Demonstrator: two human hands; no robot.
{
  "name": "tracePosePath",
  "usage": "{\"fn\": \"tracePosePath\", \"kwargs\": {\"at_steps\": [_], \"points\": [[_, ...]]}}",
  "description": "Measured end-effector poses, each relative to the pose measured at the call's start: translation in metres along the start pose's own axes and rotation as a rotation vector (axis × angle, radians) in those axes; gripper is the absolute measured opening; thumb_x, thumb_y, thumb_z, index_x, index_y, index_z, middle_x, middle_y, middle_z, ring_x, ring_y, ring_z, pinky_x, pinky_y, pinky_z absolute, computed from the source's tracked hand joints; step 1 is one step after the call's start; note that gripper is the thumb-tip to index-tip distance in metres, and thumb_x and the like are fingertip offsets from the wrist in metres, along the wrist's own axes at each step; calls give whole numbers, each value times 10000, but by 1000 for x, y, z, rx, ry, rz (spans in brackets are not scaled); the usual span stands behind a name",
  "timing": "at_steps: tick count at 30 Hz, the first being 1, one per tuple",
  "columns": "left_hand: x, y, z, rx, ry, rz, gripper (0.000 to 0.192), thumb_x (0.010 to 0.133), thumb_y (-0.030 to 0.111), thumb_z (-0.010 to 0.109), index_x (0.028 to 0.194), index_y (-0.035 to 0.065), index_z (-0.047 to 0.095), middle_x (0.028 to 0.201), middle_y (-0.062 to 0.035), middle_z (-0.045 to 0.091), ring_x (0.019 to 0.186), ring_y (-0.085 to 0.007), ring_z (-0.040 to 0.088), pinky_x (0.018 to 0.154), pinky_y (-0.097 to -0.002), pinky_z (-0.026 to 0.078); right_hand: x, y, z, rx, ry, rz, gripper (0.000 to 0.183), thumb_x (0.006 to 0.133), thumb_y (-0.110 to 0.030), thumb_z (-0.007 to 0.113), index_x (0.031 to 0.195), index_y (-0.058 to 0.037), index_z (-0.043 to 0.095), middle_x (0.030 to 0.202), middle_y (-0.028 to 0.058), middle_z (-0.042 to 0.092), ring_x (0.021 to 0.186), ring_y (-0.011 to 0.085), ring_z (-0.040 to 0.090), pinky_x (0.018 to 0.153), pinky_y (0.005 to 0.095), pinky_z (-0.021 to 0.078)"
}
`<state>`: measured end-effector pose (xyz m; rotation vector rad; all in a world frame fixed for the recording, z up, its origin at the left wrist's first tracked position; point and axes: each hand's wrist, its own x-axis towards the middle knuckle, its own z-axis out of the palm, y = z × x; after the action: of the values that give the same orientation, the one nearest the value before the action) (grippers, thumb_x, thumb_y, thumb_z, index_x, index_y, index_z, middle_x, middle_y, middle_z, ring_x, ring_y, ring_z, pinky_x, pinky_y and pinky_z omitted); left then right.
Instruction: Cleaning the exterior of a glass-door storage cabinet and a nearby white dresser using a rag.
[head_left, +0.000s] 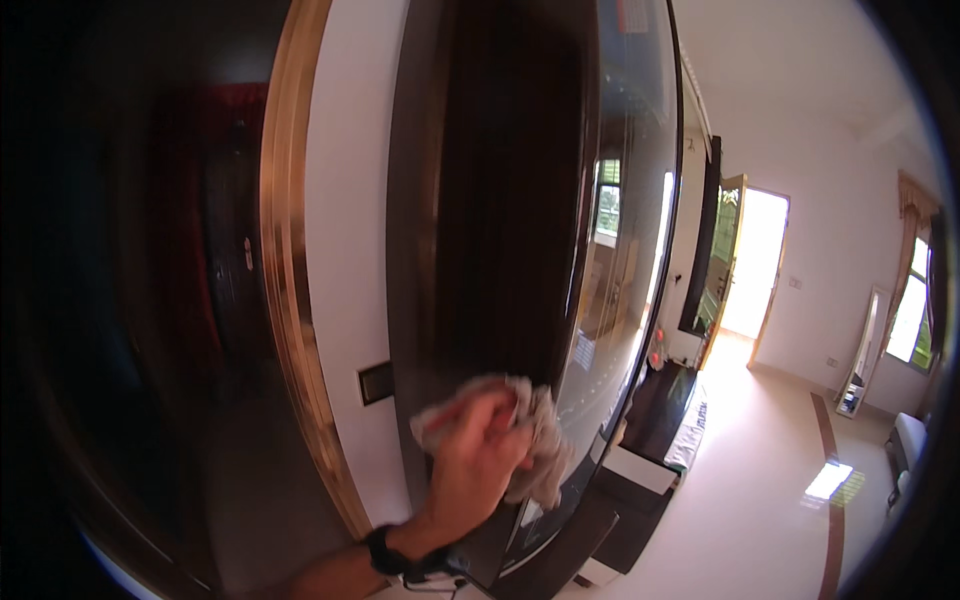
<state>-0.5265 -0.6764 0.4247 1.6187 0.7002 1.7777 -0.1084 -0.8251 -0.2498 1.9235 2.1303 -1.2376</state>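
My left hand, with a black watch on its wrist, reaches in from the lower left. Bunched under its bent fingers is a crumpled greyish cloth with a reddish patch. The cloth lies against the lower part of a tall dark brown cabinet, by its glossy side. That curved-looking glass panel reflects a window and bears small pale specks. Motion blurs the hand and cloth slightly. My right hand is out of view.
A wooden door frame edges a dark doorway on the left. A switch plate sits on the white wall. Low cabinet units jut out at lower right. Beyond are an open door, a leaning mirror and pale floor.
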Motion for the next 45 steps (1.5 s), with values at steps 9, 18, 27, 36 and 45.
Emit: {"fn": "tracePosePath", "kwargs": {"at_steps": [9,18,27,36,45], "points": [[163,120,39,593,93,811,249,867,89,599,1107,22,608,797,14,570,680,-42,519,581,-213,462,59,-33,-42,172,82,-16,270,893,-323,527,1102,-166,592,999,156,583,905,342,518,781,489,410],[269,192,54,768,232,1341,173,849,106,533,934,-29,600,824,-206,640,767,-314,640,642,-349,472,73,-32,-60,222,82,-34,254,890,-321,532,1078,-164,600,969,152,588,880,338,525,764,486,414],[311,207,6,974,521,1248,252,824,187,477,919,-15,594,822,-264,604,806,-385,609,716,-431,464,58,-31,-67,230,54,-7,240,887,-320,537,1055,-162,607,940,148,594,855,334,533,747,482,419],[364,135,-125,1115,606,950,261,827,212,482,957,19,599,829,-233,593,844,-365,598,764,-441,449,34,-31,-62,240,42,43,227,885,-318,541,1031,-161,614,911,144,599,830,330,540,731,479,423],[343,109,-133,1135,675,835,390,809,300,478,998,-2,637,950,-253,643,958,-419,595,871,-458,440,28,-28,-51,256,63,15,215,882,-316,546,1007,-159,622,882,141,604,805,326,548,714,475,428]]}}
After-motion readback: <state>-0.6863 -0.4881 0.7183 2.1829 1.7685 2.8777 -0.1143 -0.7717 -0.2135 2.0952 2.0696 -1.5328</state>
